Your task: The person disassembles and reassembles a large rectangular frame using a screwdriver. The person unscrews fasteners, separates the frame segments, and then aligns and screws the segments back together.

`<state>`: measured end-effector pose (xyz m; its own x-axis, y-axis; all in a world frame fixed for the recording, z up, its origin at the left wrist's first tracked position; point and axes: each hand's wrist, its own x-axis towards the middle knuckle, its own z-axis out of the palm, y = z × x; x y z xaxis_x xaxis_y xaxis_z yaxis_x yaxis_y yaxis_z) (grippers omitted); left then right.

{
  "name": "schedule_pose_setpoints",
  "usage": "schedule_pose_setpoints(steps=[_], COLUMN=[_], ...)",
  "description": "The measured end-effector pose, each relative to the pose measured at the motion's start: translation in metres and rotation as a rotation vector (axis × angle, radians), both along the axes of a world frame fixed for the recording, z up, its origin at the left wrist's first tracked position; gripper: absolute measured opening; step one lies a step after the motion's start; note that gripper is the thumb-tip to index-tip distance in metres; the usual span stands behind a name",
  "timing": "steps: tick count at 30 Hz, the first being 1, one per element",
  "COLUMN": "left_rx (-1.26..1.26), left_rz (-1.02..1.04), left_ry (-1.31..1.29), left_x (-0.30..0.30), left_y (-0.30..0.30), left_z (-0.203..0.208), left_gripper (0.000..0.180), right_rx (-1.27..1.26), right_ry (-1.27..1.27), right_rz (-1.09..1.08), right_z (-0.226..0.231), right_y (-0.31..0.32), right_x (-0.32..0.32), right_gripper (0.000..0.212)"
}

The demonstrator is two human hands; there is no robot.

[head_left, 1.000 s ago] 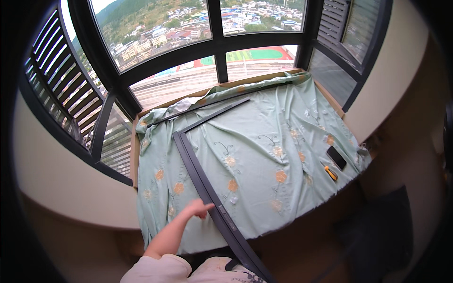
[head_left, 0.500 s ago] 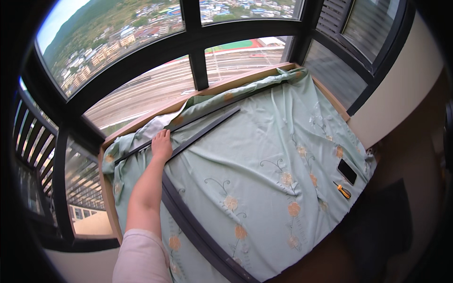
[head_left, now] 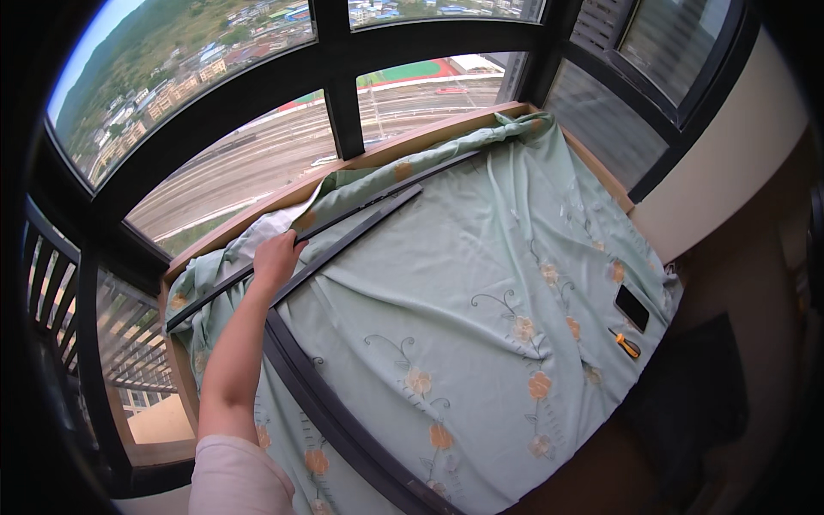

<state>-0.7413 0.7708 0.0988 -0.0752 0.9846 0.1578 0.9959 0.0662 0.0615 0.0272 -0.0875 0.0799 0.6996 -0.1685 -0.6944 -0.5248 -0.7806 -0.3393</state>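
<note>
My left hand [head_left: 279, 260] is closed around a long, thin dark metal bar [head_left: 225, 286] near the window side of the cloth. The bar's lower left end reaches the cloth's left edge, and a few small holes or marks show along its length. Just beside it lies a second dark bar [head_left: 352, 242], roughly parallel. Its lower end meets a thicker dark bar [head_left: 339, 421], perhaps two side by side, that runs down to the bottom edge. All of them rest on a pale green cloth [head_left: 463, 378] embroidered with orange flowers. My right hand is out of view.
A yellow-and-black screwdriver [head_left: 628, 346] and a black phone [head_left: 632, 308] lie on the cloth at the right. Bunched cloth [head_left: 360, 182] runs along the wooden rim [head_left: 429, 136] below dark-framed windows [head_left: 343, 81]. Beyond the cloth's right edge, the floor side is dark.
The held bar has slid toward the lower left with my left hand, its left end now farther out over the cloth's edge. The view has shifted slightly.
</note>
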Motion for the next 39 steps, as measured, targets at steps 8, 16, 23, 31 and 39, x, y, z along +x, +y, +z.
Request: schedule_pose_setpoints(steps=[8, 16, 23, 31, 39], left_rx=[0.043, 0.147, 0.139, -0.039, -0.103], left_rz=[-0.023, -0.077, -0.074, 0.176, 0.326], left_ry=[-0.074, -0.383, -0.496, -0.539, -0.506], left_x=[0.082, 0.226, 0.328, 0.446, 0.493], left_y=[-0.116, -0.278, -0.425, -0.582, -0.716], left_z=[0.082, 0.121, 0.128, 0.123, 0.137], left_gripper=[0.039, 0.035, 0.03, 0.03, 0.033], right_rx=[0.119, 0.475, 0.616, 0.597, 0.643], right_ry=[0.043, 0.01, 0.353, 0.898, 1.136], right_rz=[0.202, 0.032, 0.287, 0.531, 0.71], right_z=[-0.023, -0.033, -0.068, -0.11, -0.107], right_y=[0.061, 0.113, 0.109, 0.084, 0.067], right_x=[-0.03, -0.009, 0.03, 0.047, 0.012], right_gripper=[0.041, 0.013, 0.013, 0.015, 0.022])
